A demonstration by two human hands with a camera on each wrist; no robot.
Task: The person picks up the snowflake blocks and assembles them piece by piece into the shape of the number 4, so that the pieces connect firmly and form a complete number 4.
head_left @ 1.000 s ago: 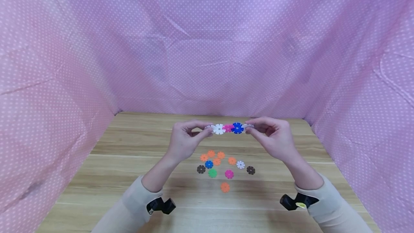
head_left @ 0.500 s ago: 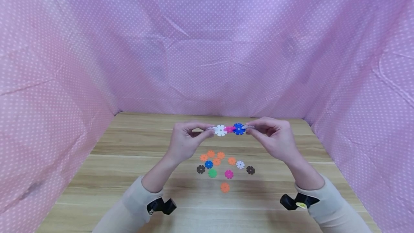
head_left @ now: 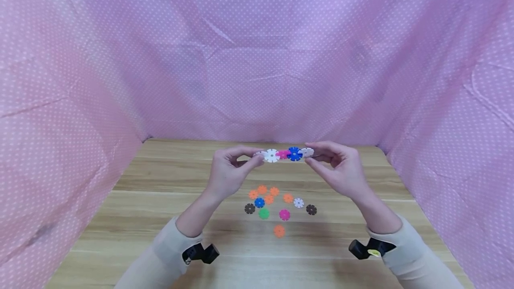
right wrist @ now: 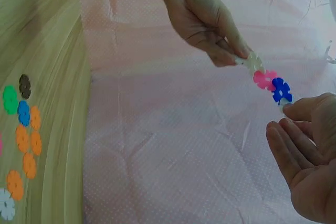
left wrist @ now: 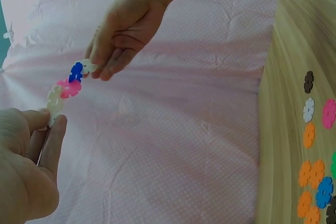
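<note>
A short chain of slotted snowflake discs is held up above the table, between both hands in the head view. From left to right it shows a white disc (head_left: 271, 155), a pink disc (head_left: 283, 154), a blue disc (head_left: 295, 154) and another white disc (head_left: 307, 152). My left hand (head_left: 228, 172) pinches the left end, where a further pale disc is partly hidden by the fingertips. At the other end, my right hand (head_left: 343, 169) holds the white disc between thumb and index finger. In the right wrist view the thumb covers much of that end disc (right wrist: 284, 102).
Loose discs lie on the wooden table (head_left: 160, 217) below the hands: several orange discs (head_left: 279, 231), a green disc (head_left: 263, 213), a pink, a blue, a white and two dark brown ones (head_left: 311, 209). Pink dotted cloth (head_left: 257, 92) encloses the table's back and sides.
The chain has risen slightly with both hands. The white disc at the right end has turned and now shows more of its face between the right fingertips.
</note>
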